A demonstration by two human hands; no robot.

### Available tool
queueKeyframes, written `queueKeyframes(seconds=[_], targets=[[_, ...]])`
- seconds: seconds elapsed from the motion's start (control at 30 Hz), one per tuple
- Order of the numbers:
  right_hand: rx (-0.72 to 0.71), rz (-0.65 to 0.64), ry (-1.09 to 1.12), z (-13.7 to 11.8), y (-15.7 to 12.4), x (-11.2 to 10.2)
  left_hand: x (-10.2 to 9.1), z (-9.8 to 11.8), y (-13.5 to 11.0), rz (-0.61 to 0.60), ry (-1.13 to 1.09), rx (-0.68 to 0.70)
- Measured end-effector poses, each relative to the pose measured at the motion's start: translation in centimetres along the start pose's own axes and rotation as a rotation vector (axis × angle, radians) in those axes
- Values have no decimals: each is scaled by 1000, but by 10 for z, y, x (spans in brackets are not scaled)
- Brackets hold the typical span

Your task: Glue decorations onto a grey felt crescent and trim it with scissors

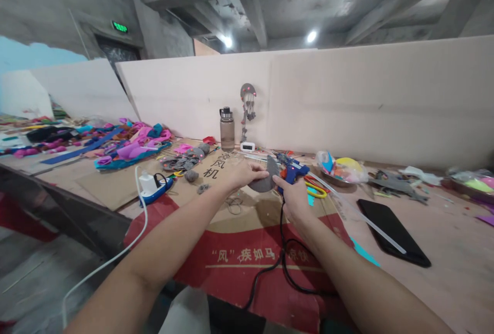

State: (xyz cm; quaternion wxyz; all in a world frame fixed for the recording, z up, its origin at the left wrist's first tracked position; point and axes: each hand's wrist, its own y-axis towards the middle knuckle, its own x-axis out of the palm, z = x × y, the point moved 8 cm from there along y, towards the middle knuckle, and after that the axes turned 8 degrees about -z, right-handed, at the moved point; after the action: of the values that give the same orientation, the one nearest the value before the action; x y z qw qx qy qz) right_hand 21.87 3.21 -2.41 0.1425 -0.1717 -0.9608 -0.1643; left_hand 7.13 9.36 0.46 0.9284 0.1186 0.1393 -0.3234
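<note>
My left hand (252,173) pinches a grey felt crescent (266,183) by its left side, above the cardboard sheet. In my right hand (293,195) is a blue glue gun (294,171), its black cord trailing down over the cardboard. The right fingertips also come up against the felt's right edge. Scissors with yellow-orange handles (317,190) lie just right of the glue gun. Thin loose string (234,204) rests on the cardboard below my left wrist. A finished-looking grey crescent hanging (248,90) with dangling pieces is on the white board ahead.
A bottle (227,130) and a small white digital clock (247,146) stand at the back. Left are a power strip (156,190), grey felt pieces (185,160) and colourful fabric scraps (135,143). A black phone (391,231) with a glue stick (380,228) across it lies right, near a bowl (337,179).
</note>
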Motion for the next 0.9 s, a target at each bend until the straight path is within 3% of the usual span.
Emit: queueKeyframes(seconds=[0.13,0.27,0.4,0.47,0.67,0.77,0.9], targets=[[60,6,-35,6,-3,0,5,-13,-8,-23,-132,-71],[98,-9,-58,7,-5,2,12,-9,-17,-87,-185,-46],[47,-68,-221,3,-3,4,6,-3,-19,-67,-215,-12],[18,-85,-278,0,-1,2,-4,0,-18,-19,-159,10],[-93,-166,-336,-26,-2,6,-34,14,-21,181,284,107],[-142,-238,-489,-38,-10,17,-38,15,-21,200,315,148],[-175,-226,-625,-44,-16,21,-42,16,-20,199,307,184]])
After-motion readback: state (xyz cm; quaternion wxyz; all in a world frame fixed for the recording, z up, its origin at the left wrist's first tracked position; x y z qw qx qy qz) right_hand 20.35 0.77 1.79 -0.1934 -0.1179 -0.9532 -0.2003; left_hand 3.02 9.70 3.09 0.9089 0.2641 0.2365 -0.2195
